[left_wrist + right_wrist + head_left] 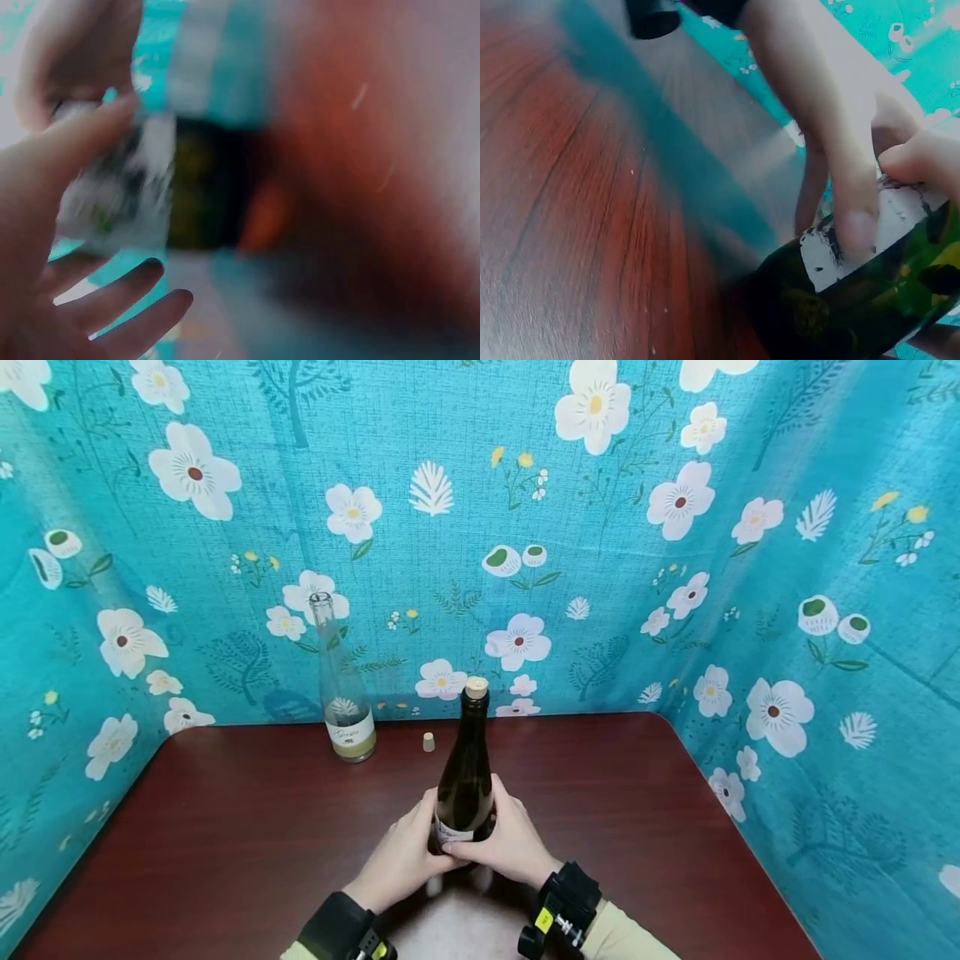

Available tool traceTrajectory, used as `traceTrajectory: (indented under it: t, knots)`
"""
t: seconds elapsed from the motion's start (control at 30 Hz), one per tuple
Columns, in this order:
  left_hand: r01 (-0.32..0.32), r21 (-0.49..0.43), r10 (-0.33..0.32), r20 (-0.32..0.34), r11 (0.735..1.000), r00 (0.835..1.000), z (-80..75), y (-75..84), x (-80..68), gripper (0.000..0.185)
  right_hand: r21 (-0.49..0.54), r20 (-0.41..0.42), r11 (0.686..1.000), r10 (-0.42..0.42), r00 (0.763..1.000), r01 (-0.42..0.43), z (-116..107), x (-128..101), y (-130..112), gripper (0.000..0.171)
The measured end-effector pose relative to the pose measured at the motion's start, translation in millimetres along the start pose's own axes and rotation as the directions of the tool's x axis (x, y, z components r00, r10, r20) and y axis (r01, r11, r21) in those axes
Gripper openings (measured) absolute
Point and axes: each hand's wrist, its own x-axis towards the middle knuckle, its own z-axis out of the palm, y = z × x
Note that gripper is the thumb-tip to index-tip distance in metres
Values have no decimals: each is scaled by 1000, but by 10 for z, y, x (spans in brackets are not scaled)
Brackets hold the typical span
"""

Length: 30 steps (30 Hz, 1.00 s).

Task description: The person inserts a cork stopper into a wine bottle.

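Both hands grip a dark green glass bottle (467, 777) low on its body, around its label. A pale cork (476, 687) sits in the bottle's mouth. My left hand (397, 857) is on its left side and my right hand (517, 843) on its right, with the thumbs close together at the front. In the left wrist view, the left thumb lies over the white label (154, 161), and the base is blurred. The right wrist view has the bottle's dark lower end (817, 315) close to the wooden surface; whether they touch I cannot tell.
Behind and to the left, an uncorked clear glass bottle (348, 718) with a white and green label stands near the table's back edge. A small loose cork (428, 742) is between the two bottles. Blue floral cloth (427, 568) surrounds the dark red table (262, 827).
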Motion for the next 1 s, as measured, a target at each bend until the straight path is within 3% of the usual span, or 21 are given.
traceTrajectory:
  t: [0.1, 0.27, 0.37, 0.53, 0.7, 0.87, 1.0]
  knots:
    - [-20, 47, 20, -9, 999, 1000, -133, -52, 44, 103, -20, -55, 999, -29, 998, 28, -102, -7, 92, 89]
    - [54, 57, -45, -161, 997, 986, -360, -292, 120, 111, -126, -202, 992, -42, 979, 16, -484, -17, 356, 87]
    - [156, 56, -137, -262, 986, 955, -517, -491, 193, 116, -160, -311, 986, -1, 950, -51, -810, -31, 484, 83]
    - [286, 17, -256, -393, 958, 883, -787, -780, 335, 120, -203, -462, 955, 102, 881, -218, -1359, -42, 666, 81]
    - [352, -23, -329, -419, 936, 846, -1019, -886, 496, 121, -241, -556, 923, 121, 822, -299, -1826, -20, 834, 81]
    - [387, -64, -378, -404, 920, 833, -1119, -885, 635, 120, -247, -602, 903, 141, 786, -351, -2126, -16, 1011, 82]
    - [403, -95, -406, -401, 910, 821, -1117, -889, 697, 120, -240, -619, 884, 180, 764, -402, -2208, -38, 1094, 80]
